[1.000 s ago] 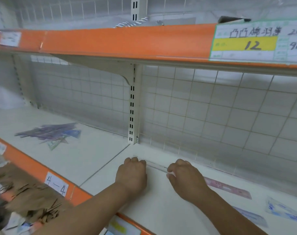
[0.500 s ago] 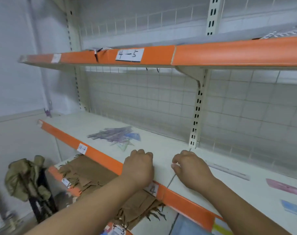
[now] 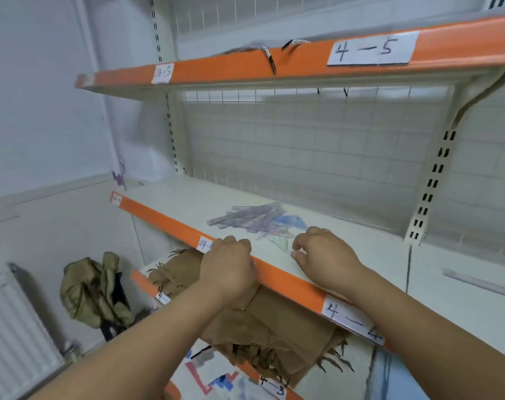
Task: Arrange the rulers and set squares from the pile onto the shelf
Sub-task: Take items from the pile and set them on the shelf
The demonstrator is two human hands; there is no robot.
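A pile of translucent purple and blue rulers and set squares [image 3: 260,222] lies on the white shelf [image 3: 187,203] with the orange front edge, labelled 4-4. My left hand [image 3: 229,265] hovers over that front edge with its fingers curled, holding nothing. Just right of the pile, my right hand [image 3: 322,255] is above the shelf, fingers loosely curled and empty, its fingertips close to a clear set square at the pile's near corner. One clear ruler [image 3: 479,281] lies by itself on the shelf section to the right.
The orange-edged upper shelf [image 3: 245,67], labelled 4-5, overhangs. A wire grid backs the shelf. A slotted upright [image 3: 430,186] divides the sections. Brown fringed cloth [image 3: 262,321] fills the shelf below. A radiator [image 3: 11,327] and an olive garment [image 3: 92,290] stand at lower left.
Both hands have left the clear ruler on the right section and moved left to the pile. The view has swung left with them.
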